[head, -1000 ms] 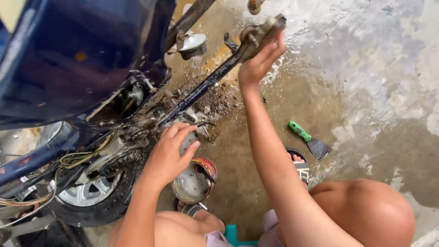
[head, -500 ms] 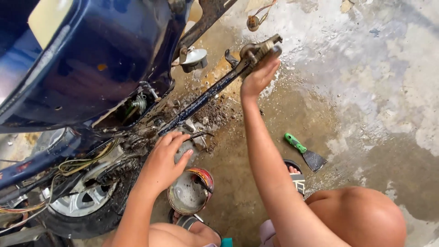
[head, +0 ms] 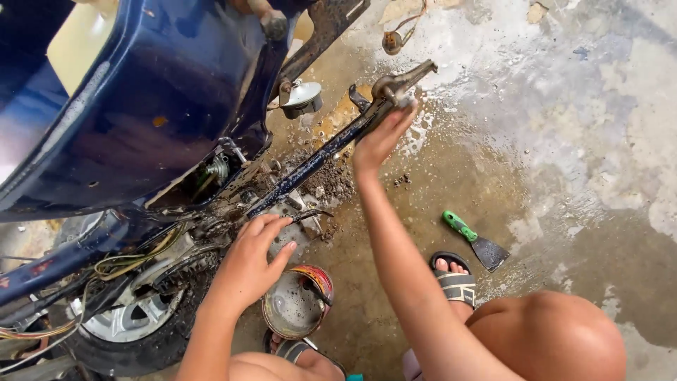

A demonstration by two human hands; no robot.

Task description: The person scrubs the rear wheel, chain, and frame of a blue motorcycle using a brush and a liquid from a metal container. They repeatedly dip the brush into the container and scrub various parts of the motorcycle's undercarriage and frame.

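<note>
Nearest the camera, a bare knee (head: 546, 339) and two sandalled feet are seen on the wet concrete floor (head: 564, 141). A round tin (head: 296, 303), open at the top and coloured on its side, stands on the floor between the feet, just below the left hand.

The left hand (head: 250, 261) is laid on the dirty engine area (head: 296, 219) of a blue motorbike (head: 134, 120). Its fingers are loosely curled and slightly spread, with the fingertips resting against the grimy metal. Whether a small part is pinched under the fingers cannot be told. Yellow and green wires (head: 120, 261) and a spoked wheel (head: 127, 317) are seen to the left of this hand.

A scraper (head: 476, 241) with a green handle lies on the floor to the right, near the right foot and apart from both hands.

Farther out, the right arm is extended. The right hand (head: 381, 141) is held partly open, fingers together, and is pressed against the upper end of a long dark bar (head: 317, 159). The bar runs diagonally from the engine area up to a rusty fitting (head: 398, 81). The fingertips touch the bar just below that fitting; a closed grip is not seen.

A small round metal cap (head: 302, 95) is seen beside the blue body panel. Loose dirt (head: 331, 180) is scattered on the floor beneath the bar.
</note>
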